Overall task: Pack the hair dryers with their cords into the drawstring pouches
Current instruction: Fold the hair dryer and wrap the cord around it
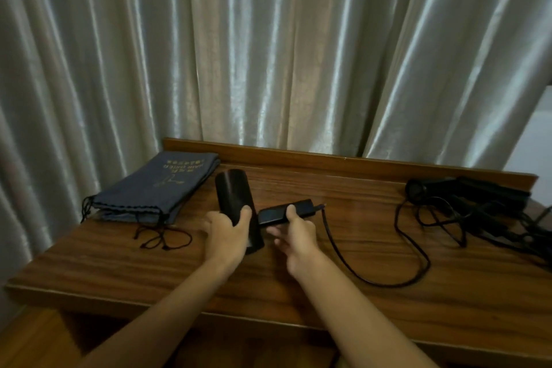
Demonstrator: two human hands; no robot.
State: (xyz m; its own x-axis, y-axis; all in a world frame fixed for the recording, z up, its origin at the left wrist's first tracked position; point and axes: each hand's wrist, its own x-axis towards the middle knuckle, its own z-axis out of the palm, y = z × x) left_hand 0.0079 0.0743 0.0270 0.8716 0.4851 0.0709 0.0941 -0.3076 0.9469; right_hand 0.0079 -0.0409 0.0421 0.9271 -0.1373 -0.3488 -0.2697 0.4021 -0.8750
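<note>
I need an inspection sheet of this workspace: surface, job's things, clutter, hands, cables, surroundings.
Surface: wooden table with a raised back rail.
Job's things: black hair dryer at centre, handle folded out; blue drawstring pouches stacked at left; second hair dryer at right.
Clutter: nothing seen.
Hands: left hand grips the dryer barrel; right hand holds the handle.
Cables: cord loops loose across the table; tangled cord by the second dryer.
Surroundings: grey curtain behind.

Pouches stacked at table's back left, hair dryer just right of them at centre, its cord looping rightward, more dryers far right, curtain behind
</note>
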